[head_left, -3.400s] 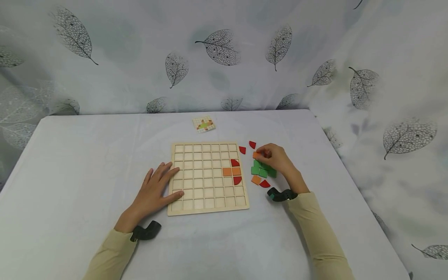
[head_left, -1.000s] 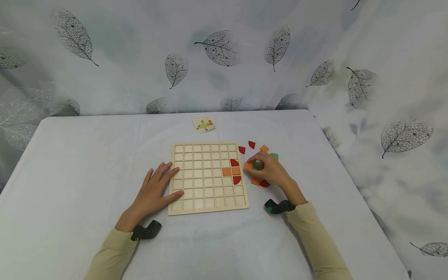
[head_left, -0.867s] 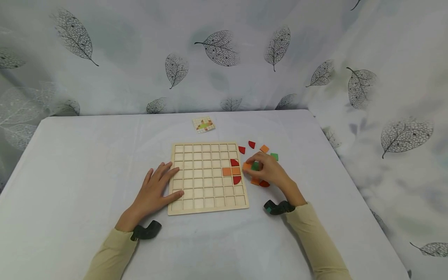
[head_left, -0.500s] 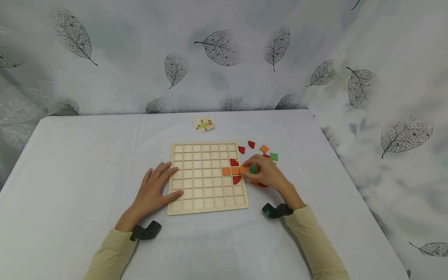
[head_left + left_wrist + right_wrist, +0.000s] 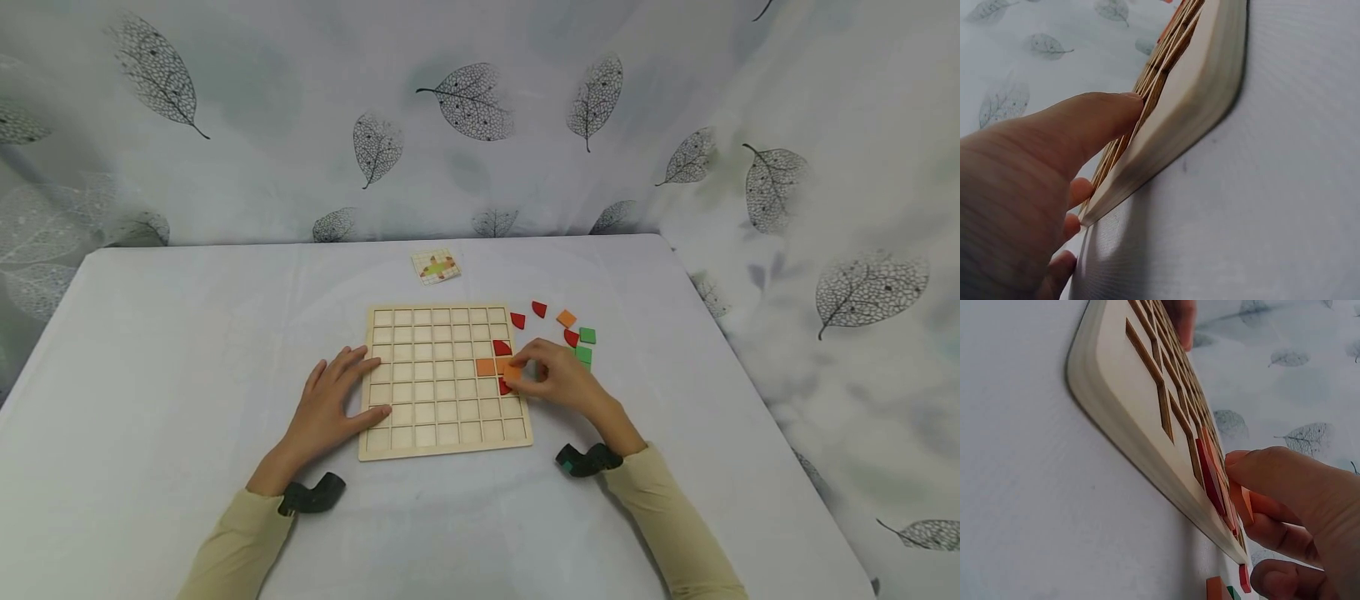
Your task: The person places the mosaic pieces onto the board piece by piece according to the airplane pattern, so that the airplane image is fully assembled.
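Observation:
A pale wooden grid board (image 5: 435, 414) lies on the white table. My left hand (image 5: 325, 406) rests along its left edge, fingers spread and straight; in the left wrist view the thumb (image 5: 1100, 122) reaches over the rim onto the grid. My right hand (image 5: 558, 379) pinches an orange square tile (image 5: 512, 372) between thumb and fingers, close over the board's right side. In the right wrist view that orange tile (image 5: 1241, 503) stands tilted in the grip. Set in the board are an orange tile (image 5: 485, 367), another orange tile partly covered, and a red quarter-circle (image 5: 502, 347) above and below.
Loose pieces lie right of the board: red quarter-circles (image 5: 539, 309), an orange square (image 5: 566, 318) and green squares (image 5: 587, 336). The right hand hides part of this pile. A small pattern card (image 5: 437, 267) lies beyond the board. A leaf-printed cloth (image 5: 480, 167) hangs behind the table.
My right hand took the orange tile from the pile and carried it left, over the board's right edge. Some loose pieces shifted apart. The left hand stayed in place.

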`<state>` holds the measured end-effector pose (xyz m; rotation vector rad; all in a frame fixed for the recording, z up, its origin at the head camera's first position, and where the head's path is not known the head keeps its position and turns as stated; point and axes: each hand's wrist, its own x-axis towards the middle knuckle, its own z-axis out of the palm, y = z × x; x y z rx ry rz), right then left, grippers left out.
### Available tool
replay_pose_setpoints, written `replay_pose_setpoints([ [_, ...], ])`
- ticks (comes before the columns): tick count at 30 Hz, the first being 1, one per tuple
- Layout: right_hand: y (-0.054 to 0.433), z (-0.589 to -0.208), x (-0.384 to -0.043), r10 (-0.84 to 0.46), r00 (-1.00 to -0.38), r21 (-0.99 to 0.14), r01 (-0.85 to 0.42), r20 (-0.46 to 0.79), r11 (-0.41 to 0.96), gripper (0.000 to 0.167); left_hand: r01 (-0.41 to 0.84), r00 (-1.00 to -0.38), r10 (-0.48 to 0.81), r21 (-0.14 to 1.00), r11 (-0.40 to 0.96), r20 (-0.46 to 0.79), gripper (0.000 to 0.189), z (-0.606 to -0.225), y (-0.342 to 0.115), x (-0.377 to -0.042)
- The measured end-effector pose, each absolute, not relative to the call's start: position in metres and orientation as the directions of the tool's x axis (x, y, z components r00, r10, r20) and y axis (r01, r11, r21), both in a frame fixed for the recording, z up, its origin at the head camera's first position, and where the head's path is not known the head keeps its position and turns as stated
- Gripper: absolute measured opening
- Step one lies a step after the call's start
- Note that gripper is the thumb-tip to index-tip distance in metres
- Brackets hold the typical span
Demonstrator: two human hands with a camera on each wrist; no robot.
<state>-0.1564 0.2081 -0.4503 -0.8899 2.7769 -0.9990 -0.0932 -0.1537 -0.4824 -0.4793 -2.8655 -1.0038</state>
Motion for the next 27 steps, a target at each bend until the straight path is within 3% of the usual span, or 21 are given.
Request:
replay_pose_setpoints([
  [27,0.185,-0.451,-0.15,-0.608,-0.788,-0.566,-0.546,0.096,0.618,0.027,0.316,-0.948,0.275,0.589,0.744,0.161,0.071,-0.48,-0.153,-0.092],
])
